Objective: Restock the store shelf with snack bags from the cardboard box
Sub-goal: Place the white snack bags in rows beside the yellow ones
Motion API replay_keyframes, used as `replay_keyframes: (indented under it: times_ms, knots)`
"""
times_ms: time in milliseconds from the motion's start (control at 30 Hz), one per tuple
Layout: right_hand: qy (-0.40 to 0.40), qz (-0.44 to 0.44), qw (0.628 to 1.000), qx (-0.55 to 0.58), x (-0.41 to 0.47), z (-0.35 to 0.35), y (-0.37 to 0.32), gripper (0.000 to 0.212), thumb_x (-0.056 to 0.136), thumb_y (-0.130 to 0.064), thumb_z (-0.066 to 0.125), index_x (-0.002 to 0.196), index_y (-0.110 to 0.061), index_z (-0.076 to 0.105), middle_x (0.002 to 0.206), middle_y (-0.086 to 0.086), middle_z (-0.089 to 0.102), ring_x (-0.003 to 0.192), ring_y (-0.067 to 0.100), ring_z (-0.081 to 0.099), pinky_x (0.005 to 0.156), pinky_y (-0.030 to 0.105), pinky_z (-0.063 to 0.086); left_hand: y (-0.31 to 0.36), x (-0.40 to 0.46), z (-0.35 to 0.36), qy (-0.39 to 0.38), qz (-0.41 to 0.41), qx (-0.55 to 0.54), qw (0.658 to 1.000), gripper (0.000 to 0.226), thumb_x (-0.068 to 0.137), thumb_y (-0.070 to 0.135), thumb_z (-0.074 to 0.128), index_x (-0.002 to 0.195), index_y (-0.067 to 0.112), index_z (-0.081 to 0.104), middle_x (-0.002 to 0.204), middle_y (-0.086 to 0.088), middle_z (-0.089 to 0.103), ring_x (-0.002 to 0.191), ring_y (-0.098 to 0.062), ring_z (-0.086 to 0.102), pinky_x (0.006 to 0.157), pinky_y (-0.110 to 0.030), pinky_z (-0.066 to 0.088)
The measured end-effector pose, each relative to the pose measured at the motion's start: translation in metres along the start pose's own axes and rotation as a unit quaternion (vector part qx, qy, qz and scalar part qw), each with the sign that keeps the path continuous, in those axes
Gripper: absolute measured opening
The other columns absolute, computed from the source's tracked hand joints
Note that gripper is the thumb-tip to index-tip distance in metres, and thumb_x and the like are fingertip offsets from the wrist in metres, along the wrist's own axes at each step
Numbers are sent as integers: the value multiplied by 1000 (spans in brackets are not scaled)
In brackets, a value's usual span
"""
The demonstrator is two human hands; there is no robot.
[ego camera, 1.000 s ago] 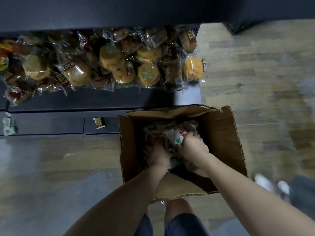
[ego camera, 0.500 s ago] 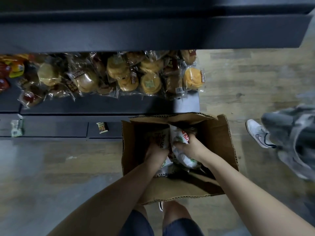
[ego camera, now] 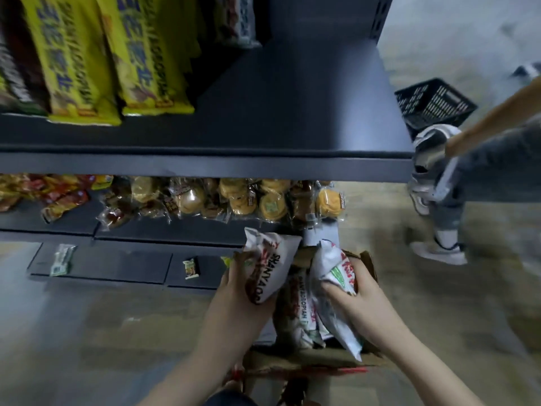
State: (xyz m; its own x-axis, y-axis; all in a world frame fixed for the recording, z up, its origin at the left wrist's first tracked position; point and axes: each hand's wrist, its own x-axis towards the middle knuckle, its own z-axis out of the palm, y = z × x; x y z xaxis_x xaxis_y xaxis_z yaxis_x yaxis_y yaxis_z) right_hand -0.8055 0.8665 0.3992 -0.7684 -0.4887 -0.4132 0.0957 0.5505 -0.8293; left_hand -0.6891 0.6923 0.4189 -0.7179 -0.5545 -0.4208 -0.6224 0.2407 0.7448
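Head view: Two white, red-lettered crinkly plastic snack bags are held above an open brown cardboard box on the wood-look shop floor, below a dark metal shelf whose right half lies bare. One white snack bag is gripped by the left hand, fingers curled round its left edge; the other white bag is clasped by the right hand, thumb pressed across its face. More such bags are seen standing in the box between the hands. The packets are judged light, soft, air-puffed and slippery, their contents probably crushable; they are best taken lightly by the sides or the sealed ends.
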Motion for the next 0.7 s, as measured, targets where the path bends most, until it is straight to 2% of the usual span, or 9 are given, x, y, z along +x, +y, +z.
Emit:
replay_keyframes:
  times_ms: [67, 133, 233, 333, 400, 500, 600, 700]
  knots:
    - [15, -38, 999, 18, -12, -6, -24, 34, 79, -32, 69, 107, -36, 50, 94, -11, 65, 82, -3, 62, 75, 23, 51, 14, -16, -20, 24, 38, 2, 999, 61, 69, 57, 65, 116, 55, 27, 119, 13, 54, 101, -14, 61, 74, -39, 55]
    - [31, -83, 995, 37, -23, -13, -50, 29, 82, -20, 68, 101, -33, 51, 86, -9, 66, 76, -4, 60, 65, 13, 47, 29, -27, -37, 56, 84, 1, 995, 61, 77, 45, 68, 114, 60, 22, 123, 14, 50, 103, -12, 58, 71, -31, 52]
    - [48, -141, 986, 67, -34, -22, -90, 36, 83, -18, 70, 110, -35, 52, 93, -21, 66, 81, -4, 62, 68, 14, 46, 53, -35, -59, 113, 160, 12, 981, 71, 78, 37, 69, 109, 70, 15, 121, 13, 50, 103, -15, 59, 71, -35, 53]
    - [62, -179, 977, 101, -39, -28, -123, 36, 82, -19, 70, 113, -30, 54, 96, -16, 68, 88, 1, 65, 75, 21, 50, 79, -37, -78, 169, 212, 11, 963, 76, 74, 29, 73, 120, 60, 21, 124, 16, 45, 112, -17, 55, 79, -45, 53]
    - [75, -204, 970, 109, -39, -30, -142, 36, 81, -24, 70, 113, -31, 54, 98, -16, 69, 90, -1, 65, 76, 22, 51, 95, -37, -87, 206, 244, 17, 947, 79, 72, 25, 75, 125, 53, 23, 119, 19, 42, 116, -17, 52, 85, -46, 51]
    - [90, -238, 962, 102, -34, -35, -167, 38, 83, -28, 68, 117, -28, 52, 98, -18, 69, 89, -5, 65, 71, 16, 49, 115, -32, -99, 246, 290, 22, 925, 79, 72, 25, 75, 130, 44, 25, 118, 19, 41, 116, -17, 51, 85, -42, 50]
    - [109, -267, 952, 99, -23, -39, -189, 35, 86, -25, 66, 118, -23, 52, 94, -10, 67, 83, -7, 63, 67, 7, 46, 132, -22, -109, 263, 312, 11, 913, 78, 72, 29, 73, 130, 45, 24, 122, 15, 45, 114, -17, 53, 82, -43, 52]
    - [149, -296, 939, 94, -5, -43, -213, 34, 86, -25, 65, 117, -24, 49, 93, -15, 64, 81, -12, 60, 64, 2, 43, 151, -2, -114, 269, 324, 10, 907, 78, 73, 29, 73, 131, 44, 23, 124, 14, 44, 117, -17, 52, 85, -44, 52]
